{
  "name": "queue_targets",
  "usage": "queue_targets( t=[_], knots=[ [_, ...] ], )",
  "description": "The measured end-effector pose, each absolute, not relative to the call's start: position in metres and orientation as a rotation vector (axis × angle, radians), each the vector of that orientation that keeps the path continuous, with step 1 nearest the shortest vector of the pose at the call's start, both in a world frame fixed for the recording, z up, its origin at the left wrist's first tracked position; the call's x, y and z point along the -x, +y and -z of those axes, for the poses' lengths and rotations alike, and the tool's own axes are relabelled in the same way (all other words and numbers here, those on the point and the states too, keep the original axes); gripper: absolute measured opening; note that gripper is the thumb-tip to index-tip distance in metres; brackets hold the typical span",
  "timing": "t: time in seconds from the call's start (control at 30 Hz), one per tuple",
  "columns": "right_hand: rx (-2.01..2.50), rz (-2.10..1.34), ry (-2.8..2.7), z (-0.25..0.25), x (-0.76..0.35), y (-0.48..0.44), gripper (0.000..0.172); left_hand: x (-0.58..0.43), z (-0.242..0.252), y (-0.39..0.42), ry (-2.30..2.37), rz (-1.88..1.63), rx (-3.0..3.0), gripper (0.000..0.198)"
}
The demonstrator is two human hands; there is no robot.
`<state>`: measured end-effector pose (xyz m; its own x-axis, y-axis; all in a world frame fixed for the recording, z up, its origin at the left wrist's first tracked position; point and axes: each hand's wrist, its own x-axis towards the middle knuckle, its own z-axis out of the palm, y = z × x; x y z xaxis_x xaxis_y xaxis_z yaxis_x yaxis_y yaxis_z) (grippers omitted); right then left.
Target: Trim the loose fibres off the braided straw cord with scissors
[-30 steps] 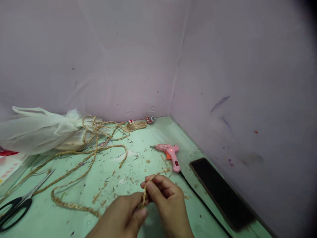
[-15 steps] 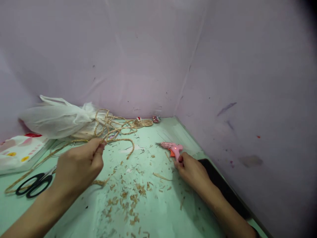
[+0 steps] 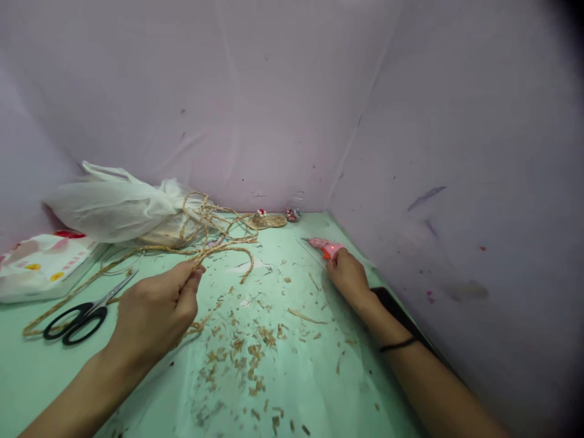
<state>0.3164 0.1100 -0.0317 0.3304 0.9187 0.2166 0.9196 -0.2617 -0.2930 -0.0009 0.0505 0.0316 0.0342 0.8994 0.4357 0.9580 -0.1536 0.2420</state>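
My left hand [image 3: 157,307] pinches a braided straw cord [image 3: 244,250] between thumb and fingers. From the pinch, one end curls out to the right and a short piece shows below the hand. The rest runs into a loose tangle by the white bag. At the right, my right hand [image 3: 351,280] is closed round the handle of a pink glue gun [image 3: 322,244]. Its nozzle points left toward the back, and a small light glows on its body. Black-handled scissors [image 3: 86,316] lie partly open on the table just left of my left hand.
A tied white plastic bag [image 3: 118,207] and a white packet [image 3: 41,267] with red print sit at the back left. Woven straw pieces [image 3: 271,221] lie near the back wall. Straw scraps [image 3: 255,350] litter the green table [image 3: 337,395]. A black tray-like object [image 3: 385,298] lies beneath my right arm.
My right hand has moved the glue gun farther back, toward the wall. My left hand keeps its pinch on the cord. The whole view has shifted slightly.
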Motion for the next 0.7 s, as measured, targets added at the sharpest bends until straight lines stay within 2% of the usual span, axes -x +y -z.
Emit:
queue_targets(
  t=[0.13,0.23,0.37,0.5,0.6,0.63,0.7],
  knots=[
    [2.128,0.036,-1.681,0.029,-0.29,0.084,0.032,0.001,-0.036,0.046,-1.928,0.83,2.207,0.022],
    [1.824,-0.26,-1.764,0.039,-0.266,0.051,0.047,0.002,-0.041,0.042,-1.922,0.9,2.225,0.025],
    [1.948,-0.398,-1.701,0.062,-0.241,0.031,0.063,0.006,-0.051,0.041,-1.93,1.001,2.204,0.026],
    [1.807,-0.669,-1.727,0.056,-0.182,0.013,0.065,0.01,-0.063,0.045,-1.883,1.097,2.173,0.024],
    [1.299,-1.136,-2.023,0.033,-0.123,-0.014,0.067,0.01,-0.071,0.049,-1.832,1.116,2.157,0.026],
    [1.117,-1.193,-2.098,0.026,-0.111,-0.02,0.068,0.011,-0.074,0.051,-1.822,1.106,2.156,0.026],
    [1.148,-1.079,-2.106,0.02,-0.105,-0.024,0.067,0.012,-0.079,0.054,-1.82,1.067,2.155,0.026]
  ],
)
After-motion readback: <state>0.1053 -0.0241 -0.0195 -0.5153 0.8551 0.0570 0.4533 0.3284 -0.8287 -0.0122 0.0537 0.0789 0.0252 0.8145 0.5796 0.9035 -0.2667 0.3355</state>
